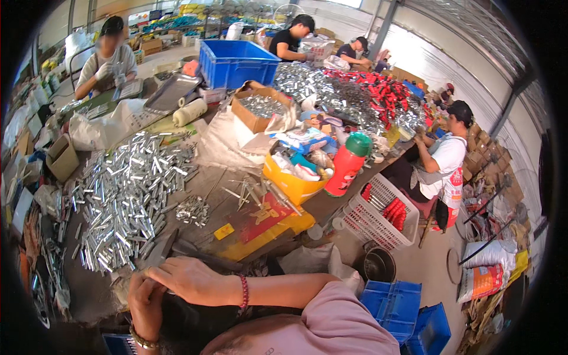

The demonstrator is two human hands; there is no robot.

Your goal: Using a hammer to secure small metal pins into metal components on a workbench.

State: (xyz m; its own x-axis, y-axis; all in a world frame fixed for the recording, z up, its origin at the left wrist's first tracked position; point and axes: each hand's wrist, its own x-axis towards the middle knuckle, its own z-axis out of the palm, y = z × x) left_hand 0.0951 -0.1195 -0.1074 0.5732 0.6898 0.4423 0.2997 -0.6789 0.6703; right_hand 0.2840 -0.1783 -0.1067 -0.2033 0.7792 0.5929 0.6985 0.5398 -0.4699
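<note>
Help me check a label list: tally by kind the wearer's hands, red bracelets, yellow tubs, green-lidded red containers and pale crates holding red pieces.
Hands: 2, left hand and right hand
Red bracelet: 1
Yellow tub: 1
Green-lidded red container: 1
Pale crate holding red pieces: 1
Total: 6

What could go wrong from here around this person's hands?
Loose metal pieces lie heaped close to the left hand and right hand; a bump might scatter some. The red beaded bracelet could snag. The green-lidded red container stands near the table edge and might get knocked off.
</note>
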